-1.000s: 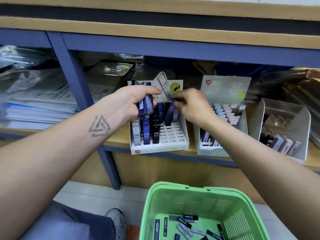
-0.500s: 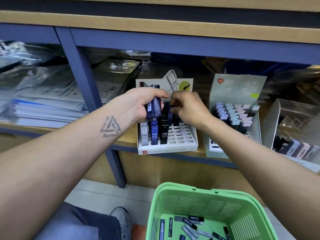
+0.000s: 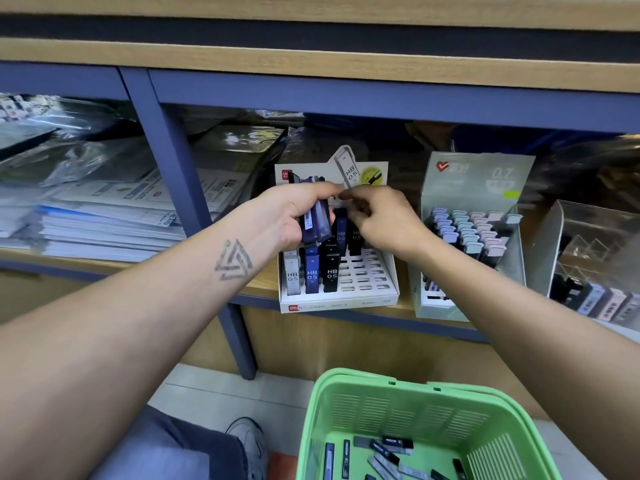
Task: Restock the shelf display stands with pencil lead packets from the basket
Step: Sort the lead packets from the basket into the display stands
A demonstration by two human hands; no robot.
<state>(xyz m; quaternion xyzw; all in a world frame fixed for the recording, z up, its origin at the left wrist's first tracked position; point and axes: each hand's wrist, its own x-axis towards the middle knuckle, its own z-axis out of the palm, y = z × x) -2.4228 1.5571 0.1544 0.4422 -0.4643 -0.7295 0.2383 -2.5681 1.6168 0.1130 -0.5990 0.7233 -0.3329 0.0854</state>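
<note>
My left hand (image 3: 287,216) grips a bundle of blue and purple lead packets (image 3: 316,220) in front of the white HB 0.5 display stand (image 3: 363,287) on the shelf. My right hand (image 3: 384,220) hovers over the stand's back rows with its fingers curled. Its fingertips are close to my left thumb, and I see nothing between them. Grey, blue and black packets (image 3: 311,275) stand upright in the stand's left columns, while the slots on the right are bare. Below, the green basket (image 3: 398,407) holds several loose packets (image 3: 388,452).
A green 0.7 lead stand (image 3: 478,181) sits right of the white one, then a clear acrylic holder (image 3: 588,258) with packets. Stacked papers (image 3: 104,220) fill the left bay behind a blue shelf post (image 3: 166,161). My shoe (image 3: 247,441) is beside the basket.
My right hand has risen from the stand's slots, where it pushed a packet down, up toward the bundle. My left hand has kept its grip. The view shifted left.
</note>
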